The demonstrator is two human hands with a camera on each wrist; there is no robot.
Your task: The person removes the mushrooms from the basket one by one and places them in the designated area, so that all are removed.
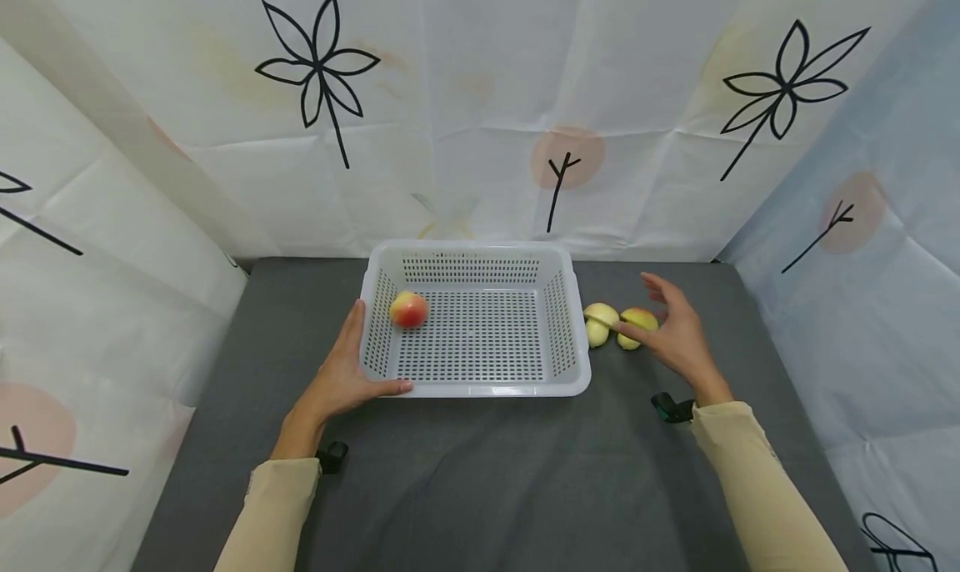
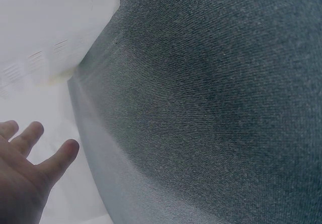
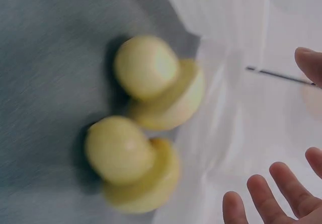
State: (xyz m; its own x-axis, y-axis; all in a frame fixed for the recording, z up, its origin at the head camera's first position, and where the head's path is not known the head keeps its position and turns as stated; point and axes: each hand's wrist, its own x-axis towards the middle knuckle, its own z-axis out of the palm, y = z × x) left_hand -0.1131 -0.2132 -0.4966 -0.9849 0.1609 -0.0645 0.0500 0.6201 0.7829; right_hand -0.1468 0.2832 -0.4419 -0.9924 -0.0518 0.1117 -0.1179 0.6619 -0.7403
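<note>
A white plastic basket (image 1: 480, 389) with slotted sides stands on the dark grey table. Inside it, near the left wall, lies a red-and-yellow apple (image 1: 408, 310). My left hand (image 1: 341, 380) is at the basket's front left corner, thumb along the front rim and fingers beside the left side; the left wrist view shows those fingers spread. To the right of the basket sit two mushroom-shaped yellow pieces, a paler one (image 1: 598, 325) and one with a reddish tinge (image 1: 640, 318). My right hand (image 1: 678, 338) is over the reddish one, fingers apart and thumb overlapping it in the head view.
The grey cloth-covered table (image 1: 480, 480) ends at a white printed curtain (image 1: 465, 113) right behind the basket. More such cloth hangs at the left and right sides. A black strap (image 1: 670, 408) sits at my right wrist, another (image 1: 332, 457) at my left.
</note>
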